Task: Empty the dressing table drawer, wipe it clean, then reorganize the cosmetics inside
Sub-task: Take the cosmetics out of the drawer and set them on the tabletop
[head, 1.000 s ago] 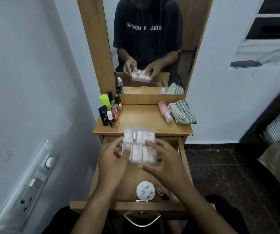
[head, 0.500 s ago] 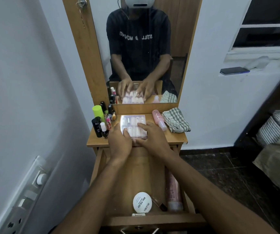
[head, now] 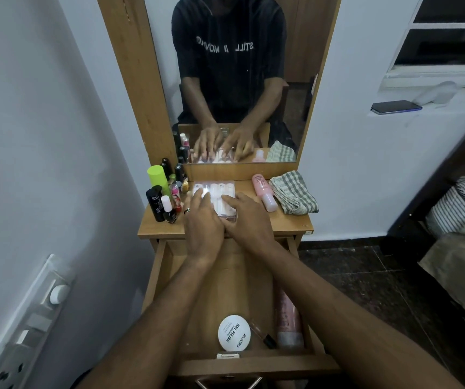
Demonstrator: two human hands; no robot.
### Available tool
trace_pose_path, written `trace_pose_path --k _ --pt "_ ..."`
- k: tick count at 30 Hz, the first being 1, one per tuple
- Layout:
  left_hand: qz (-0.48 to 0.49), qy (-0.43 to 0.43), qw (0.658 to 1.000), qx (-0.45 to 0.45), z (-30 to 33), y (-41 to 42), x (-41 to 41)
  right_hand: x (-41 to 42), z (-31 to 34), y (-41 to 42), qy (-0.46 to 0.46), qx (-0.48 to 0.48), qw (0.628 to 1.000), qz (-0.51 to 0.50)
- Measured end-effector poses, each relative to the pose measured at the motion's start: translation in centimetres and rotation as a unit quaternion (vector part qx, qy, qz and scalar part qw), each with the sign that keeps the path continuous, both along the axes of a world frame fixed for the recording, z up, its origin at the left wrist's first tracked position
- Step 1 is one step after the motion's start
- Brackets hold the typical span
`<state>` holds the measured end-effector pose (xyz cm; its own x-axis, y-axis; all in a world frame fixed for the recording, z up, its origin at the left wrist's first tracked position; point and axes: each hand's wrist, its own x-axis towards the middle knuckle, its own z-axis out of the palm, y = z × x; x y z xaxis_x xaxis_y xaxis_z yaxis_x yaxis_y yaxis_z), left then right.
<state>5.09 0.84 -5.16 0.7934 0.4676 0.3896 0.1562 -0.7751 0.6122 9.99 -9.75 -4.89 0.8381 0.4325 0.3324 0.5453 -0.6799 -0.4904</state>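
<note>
A clear plastic case of small pale bottles (head: pixel 220 189) lies flat on the dressing table top (head: pixel 282 224), close to the mirror. My left hand (head: pixel 202 220) and my right hand (head: pixel 246 220) rest on it side by side with fingers stretched over its lid. Below them the wooden drawer (head: pixel 158 273) stands pulled out. Inside it lie a round white nail polish remover tub (head: pixel 234 332), a thin dark stick (head: pixel 263 334) and a pink tube (head: pixel 287 321) along the right wall.
A cluster of bottles, among them a lime green one (head: pixel 158 176) and a black one (head: pixel 155 203), stands at the top's left. A pink bottle (head: pixel 264 192) and a checked cloth (head: pixel 293 195) lie at the right. A bed (head: pixel 461 234) is at the right.
Both hands carried the clear case up out of the drawer and set it down on the table top, then pushed it back toward the mirror.
</note>
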Motion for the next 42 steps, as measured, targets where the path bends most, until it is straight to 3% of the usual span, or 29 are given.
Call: trace_pose_path --k 13,20,22,24,28,30,33,37,39,42 --pt "-0.042 0.025 0.997 0.059 -0.3 0.6 0.7 0.6 -0.2 0.3 0.017 0.013 0.999 -0.029" --pt "-0.057 0.031 0.995 0.072 0.5 1.1 1.1 0.8 1.1 -0.4 0.060 -0.040 0.997 0.024" --pt "-0.057 0.001 0.997 0.054 1.1 0.9 0.5 0.1 2.6 -1.7 0.111 0.044 0.992 0.032" --pt "-0.054 -0.058 0.996 0.031 1.4 0.2 -0.9 -1.4 3.5 -4.0 0.100 0.071 0.992 -0.003" --pt "-0.071 -0.145 0.987 0.005 0.6 -2.4 -5.0 -6.3 3.0 -9.5 0.054 -0.068 0.991 -0.100" --pt "-0.104 -0.101 0.989 -0.032 -0.3 -4.1 -6.5 -8.6 2.3 -10.8 0.094 -0.174 0.973 -0.120" --pt "-0.156 0.085 0.974 -0.143 -1.9 -6.7 -7.9 -11.2 1.0 -10.7 0.131 -0.262 0.948 -0.124" --pt "-0.211 0.270 0.921 -0.184 -3.9 -9.2 -8.6 -13.0 -0.6 -10.3 0.153 -0.264 0.944 -0.123" --pt "-0.235 0.309 0.897 -0.210 -4.6 -9.7 -8.9 -13.5 -1.0 -10.3 0.159 -0.239 0.950 -0.120" --pt "-0.232 0.311 0.889 -0.245 -5.3 -9.6 -8.9 -14.2 -1.5 -10.4 0.165 -0.215 0.957 -0.108"
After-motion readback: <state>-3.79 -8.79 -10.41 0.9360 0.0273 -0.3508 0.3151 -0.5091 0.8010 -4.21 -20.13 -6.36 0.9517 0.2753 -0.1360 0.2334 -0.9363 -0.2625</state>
